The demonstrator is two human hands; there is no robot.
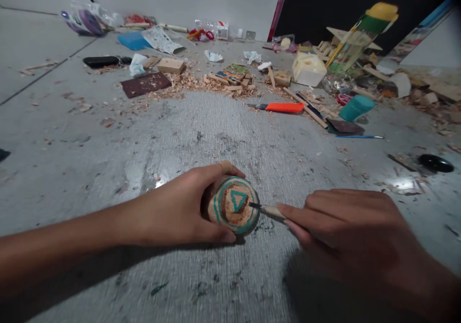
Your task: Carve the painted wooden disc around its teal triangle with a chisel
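My left hand (183,207) wraps round a short round wooden block (226,219), thumb on the near side and fingers on the far side. The block's upper face has green painted rings, a carved-out brown hollow and a raised triangle outlined in green. In my right hand (345,231) is a carving knife (272,211) with a pale wooden handle, pinched between thumb and fingers. Its small dark blade reaches over the block's right rim, close to the triangle. Whether the tip touches the wood I cannot tell.
Wood shavings lie across the grey floor (144,135). Beyond the hands is an orange box cutter (284,107), with brown sandpaper (146,84), a wooden block (171,66) and a teal cylinder (357,107) around it. A green-yellow container (374,22) stands back right; a black oval object (435,163) lies right.
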